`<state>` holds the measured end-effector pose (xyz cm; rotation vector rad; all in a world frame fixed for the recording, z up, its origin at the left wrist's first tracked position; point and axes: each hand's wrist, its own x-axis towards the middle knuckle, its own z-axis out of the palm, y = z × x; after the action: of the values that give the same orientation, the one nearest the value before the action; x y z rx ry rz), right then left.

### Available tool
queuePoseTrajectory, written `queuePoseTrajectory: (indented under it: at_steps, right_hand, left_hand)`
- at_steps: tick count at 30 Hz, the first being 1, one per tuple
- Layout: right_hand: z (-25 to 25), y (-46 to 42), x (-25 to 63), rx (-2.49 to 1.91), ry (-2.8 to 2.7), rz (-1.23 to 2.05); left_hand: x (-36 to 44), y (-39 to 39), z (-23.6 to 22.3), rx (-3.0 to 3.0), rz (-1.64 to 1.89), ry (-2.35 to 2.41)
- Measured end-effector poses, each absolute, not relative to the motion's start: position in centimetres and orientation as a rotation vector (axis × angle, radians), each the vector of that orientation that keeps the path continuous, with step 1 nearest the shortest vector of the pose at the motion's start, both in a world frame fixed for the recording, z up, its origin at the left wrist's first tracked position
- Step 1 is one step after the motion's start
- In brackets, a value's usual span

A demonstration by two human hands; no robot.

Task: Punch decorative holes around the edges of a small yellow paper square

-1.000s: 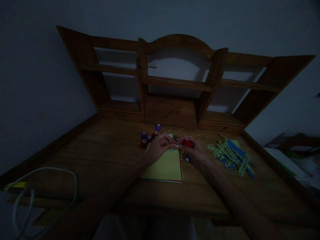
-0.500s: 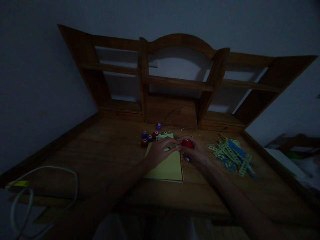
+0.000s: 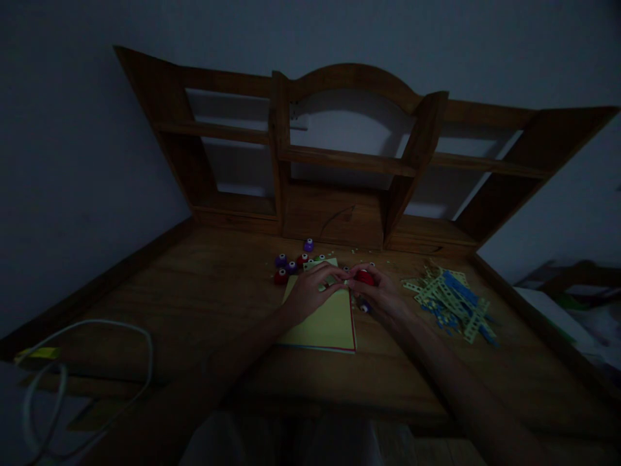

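Note:
My right hand (image 3: 383,294) is closed around a red rounded piece (image 3: 365,277). Against its left side, the fingertips of my left hand (image 3: 310,292) are pinched together, meeting those of the right. A tiny pale bit shows between the fingertips, too small and dark to name. Both hands are over the upper part of a pale yellow sheet stack (image 3: 323,327) with a red edge. Beyond my left hand lies a pale strip with holes (image 3: 331,262). Red pieces (image 3: 281,277) and purple pieces (image 3: 309,245) with white rings on top sit around the stack; one dark piece (image 3: 365,308) is under my right hand.
Yellow perforated strips and blue parts (image 3: 453,301) lie heaped at the right of the wooden desk (image 3: 218,291). Tiny pale bits are scattered toward the back. A wooden shelf unit (image 3: 334,213) stands behind. A white cable (image 3: 148,349) loops at the front left.
My hands stay together over the sheets with only small finger movements. The red piece turns slightly in my right hand. The view has shifted a little.

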<state>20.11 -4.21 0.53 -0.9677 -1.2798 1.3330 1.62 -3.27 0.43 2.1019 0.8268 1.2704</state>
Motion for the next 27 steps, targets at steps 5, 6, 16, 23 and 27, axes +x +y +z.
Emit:
queuePoseTrajectory:
  at_steps: [5, 6, 16, 23, 27]
  right_hand:
    - [0.46, -4.17, 20.15, -0.948, -1.28, 1.325]
    - [0.41, -4.13, 20.17, -0.942, -1.28, 1.331]
    - [0.21, -4.15, 20.22, -0.983, -1.346, 1.315]
    - [-0.03, -4.03, 20.31, -0.989, -1.345, 1.298]
    - [0.16, -4.0, 20.34, -0.975, -1.365, 1.298]
  left_hand:
    - [1.64, -3.16, 0.26, 2.092, 1.255, 0.833]
    - [1.64, -3.19, 0.26, 2.099, 1.25, 0.833]
    - [1.94, -3.6, 0.72, 2.079, 1.267, 0.907]
    - [1.98, -3.4, 0.28, 1.998, 1.27, 0.951]
    - [1.95, -3.42, 0.38, 1.932, 1.275, 0.962]
